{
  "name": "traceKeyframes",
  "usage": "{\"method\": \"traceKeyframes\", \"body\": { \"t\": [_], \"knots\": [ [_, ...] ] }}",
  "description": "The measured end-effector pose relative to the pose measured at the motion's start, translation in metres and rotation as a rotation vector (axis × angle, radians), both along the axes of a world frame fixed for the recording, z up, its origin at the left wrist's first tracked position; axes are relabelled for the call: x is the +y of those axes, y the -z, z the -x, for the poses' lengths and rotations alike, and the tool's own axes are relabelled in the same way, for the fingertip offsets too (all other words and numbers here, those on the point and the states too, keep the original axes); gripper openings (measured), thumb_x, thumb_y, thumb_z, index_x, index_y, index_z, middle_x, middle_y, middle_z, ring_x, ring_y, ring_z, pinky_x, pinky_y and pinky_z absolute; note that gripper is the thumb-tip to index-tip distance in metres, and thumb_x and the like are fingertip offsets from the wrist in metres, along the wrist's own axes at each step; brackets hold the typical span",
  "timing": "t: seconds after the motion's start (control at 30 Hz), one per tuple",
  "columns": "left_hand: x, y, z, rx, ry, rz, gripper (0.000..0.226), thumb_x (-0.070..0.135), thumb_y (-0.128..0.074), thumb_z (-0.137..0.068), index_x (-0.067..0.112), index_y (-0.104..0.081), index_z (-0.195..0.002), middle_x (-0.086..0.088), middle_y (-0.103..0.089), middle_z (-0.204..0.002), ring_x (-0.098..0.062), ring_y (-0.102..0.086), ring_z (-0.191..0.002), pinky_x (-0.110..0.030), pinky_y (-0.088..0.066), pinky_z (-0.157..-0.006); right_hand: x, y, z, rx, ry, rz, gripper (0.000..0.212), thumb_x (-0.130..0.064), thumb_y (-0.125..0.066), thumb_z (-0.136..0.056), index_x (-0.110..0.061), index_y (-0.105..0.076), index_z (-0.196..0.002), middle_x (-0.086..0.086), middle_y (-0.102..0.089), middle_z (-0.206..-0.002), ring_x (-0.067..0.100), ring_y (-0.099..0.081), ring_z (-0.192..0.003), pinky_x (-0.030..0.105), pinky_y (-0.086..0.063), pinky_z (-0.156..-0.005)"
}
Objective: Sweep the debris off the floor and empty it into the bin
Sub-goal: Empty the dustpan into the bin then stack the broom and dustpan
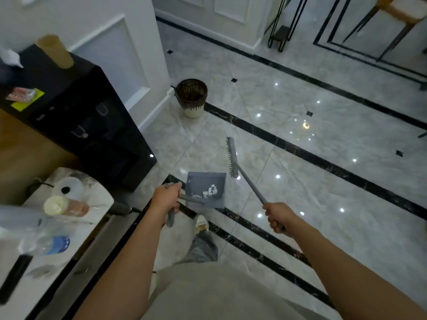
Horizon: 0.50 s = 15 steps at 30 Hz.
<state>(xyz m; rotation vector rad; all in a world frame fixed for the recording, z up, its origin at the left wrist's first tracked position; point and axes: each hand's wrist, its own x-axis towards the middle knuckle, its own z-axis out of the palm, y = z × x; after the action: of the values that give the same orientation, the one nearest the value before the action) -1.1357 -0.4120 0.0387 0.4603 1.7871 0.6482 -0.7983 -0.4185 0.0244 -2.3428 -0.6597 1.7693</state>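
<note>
My left hand grips the handle of a grey dustpan, held level above the floor. White paper scraps lie in the pan near its back edge. My right hand holds the grey handle of a broom, and the broom head is lifted off the floor, just right of the pan, bristles pointing left. The bin, brown on the inside with a white base, stands on the floor ahead, by the wall corner. It is well beyond the dustpan.
A black cabinet stands at the left, with a white table holding bottles and containers in front of it. The glossy marble floor has black stripes. Chair and table legs stand at the far right. My foot is under the dustpan.
</note>
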Motion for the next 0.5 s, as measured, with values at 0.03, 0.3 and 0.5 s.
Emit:
{"method": "traceKeyframes", "body": {
  "t": [0.03,0.3,0.5],
  "knots": [
    [0.018,0.000,0.000,-0.008,-0.012,0.000,0.027,0.027,-0.059,-0.102,0.013,-0.053,-0.079,-0.001,-0.042,-0.050,-0.014,-0.037,-0.037,-0.023,-0.033,-0.039,0.019,-0.002,0.003,-0.006,0.000,0.004,0.023,-0.027,-0.058,-0.098,-0.012,-0.053,-0.082,0.003,-0.044,-0.051,0.014,-0.036,-0.037,0.018,-0.029,-0.038],
    [0.174,-0.025,0.031,0.038,0.013,-0.061,0.026,0.028,-0.061,-0.098,0.013,-0.056,-0.077,-0.006,-0.044,-0.061,-0.015,-0.038,-0.037,-0.023,-0.033,-0.040,0.179,-0.025,0.046,-0.019,0.004,0.002,0.021,-0.028,-0.058,-0.099,-0.009,-0.055,-0.089,0.003,-0.043,-0.052,0.013,-0.036,-0.039,0.022,-0.030,-0.043],
    [0.271,-0.054,0.041,0.120,0.021,-0.127,0.041,0.051,-0.059,-0.094,0.015,-0.056,-0.075,-0.003,-0.047,-0.058,-0.015,-0.044,-0.040,-0.025,-0.039,-0.041,0.273,-0.024,0.059,-0.007,0.000,-0.008,0.022,-0.027,-0.056,-0.099,-0.007,-0.058,-0.090,0.003,-0.042,-0.051,0.012,-0.035,-0.039,0.023,-0.029,-0.043]
  ]
}}
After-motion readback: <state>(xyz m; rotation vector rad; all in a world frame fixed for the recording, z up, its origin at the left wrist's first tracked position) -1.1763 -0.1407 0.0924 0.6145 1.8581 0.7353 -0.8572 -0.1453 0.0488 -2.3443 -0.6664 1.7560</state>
